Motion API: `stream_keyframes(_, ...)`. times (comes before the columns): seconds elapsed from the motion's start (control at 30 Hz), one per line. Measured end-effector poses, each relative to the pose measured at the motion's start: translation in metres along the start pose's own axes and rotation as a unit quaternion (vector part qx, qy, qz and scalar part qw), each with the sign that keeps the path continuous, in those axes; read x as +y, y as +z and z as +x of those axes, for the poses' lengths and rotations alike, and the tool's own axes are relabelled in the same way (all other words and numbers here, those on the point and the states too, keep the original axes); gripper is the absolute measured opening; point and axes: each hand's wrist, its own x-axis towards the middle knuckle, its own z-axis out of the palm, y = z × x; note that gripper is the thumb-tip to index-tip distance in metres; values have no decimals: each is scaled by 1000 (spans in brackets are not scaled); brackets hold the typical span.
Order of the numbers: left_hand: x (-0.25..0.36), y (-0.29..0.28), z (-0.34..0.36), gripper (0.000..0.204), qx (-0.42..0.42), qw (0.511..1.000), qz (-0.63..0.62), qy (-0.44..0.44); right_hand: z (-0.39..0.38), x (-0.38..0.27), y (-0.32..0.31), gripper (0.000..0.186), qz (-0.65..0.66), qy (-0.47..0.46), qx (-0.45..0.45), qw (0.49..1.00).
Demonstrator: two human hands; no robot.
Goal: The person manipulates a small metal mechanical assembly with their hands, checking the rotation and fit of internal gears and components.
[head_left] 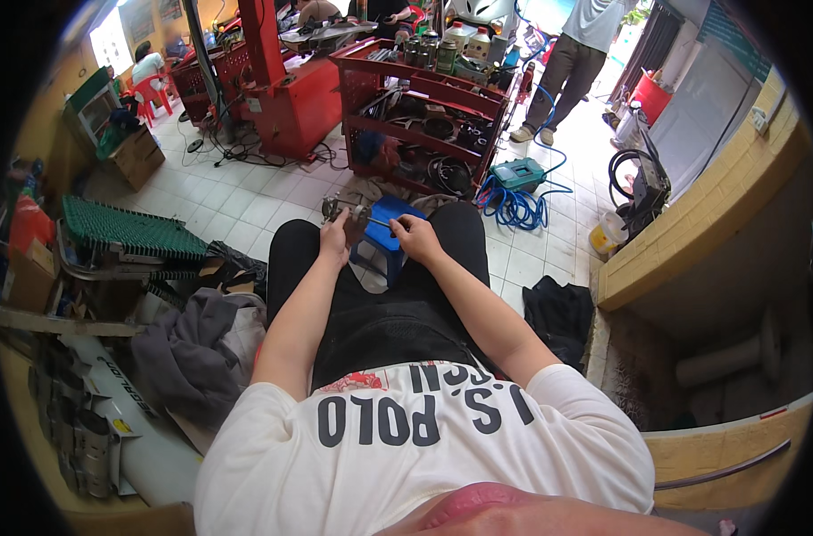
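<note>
My left hand point(336, 237) is closed round a dark metal machine part point(342, 211) with a round, flanged body, held above my knees. From it a thin metal rod point(379, 221) sticks out to the right. My right hand point(415, 238) pinches the free end of this rod between thumb and fingers. Whether the rod is fixed in the part or is a separate tool, I cannot tell. Just beyond and beneath both hands stands a small blue plastic stool point(394, 211). The part's far side and the fingers behind it are hidden.
A red tool cart point(422, 134) with bottles and tools stands ahead. Beside it are a teal machine point(519, 176) and a coiled blue hose point(524, 211). A green woven seat point(131, 229) is at left, a low yellow wall point(692, 210) at right. Another person point(574, 67) stands far right.
</note>
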Motion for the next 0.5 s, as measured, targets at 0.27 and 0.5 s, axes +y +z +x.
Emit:
stream_keyframes(0.27,1,-3,1,24,7,1000,6,5,-4,-9,-1,30,-7,0,-7,1000)
stream_keyframes(0.5,2,-1,0,24,3,1000,4,17,-3,-8,-2,31,-14,-17,-11,1000)
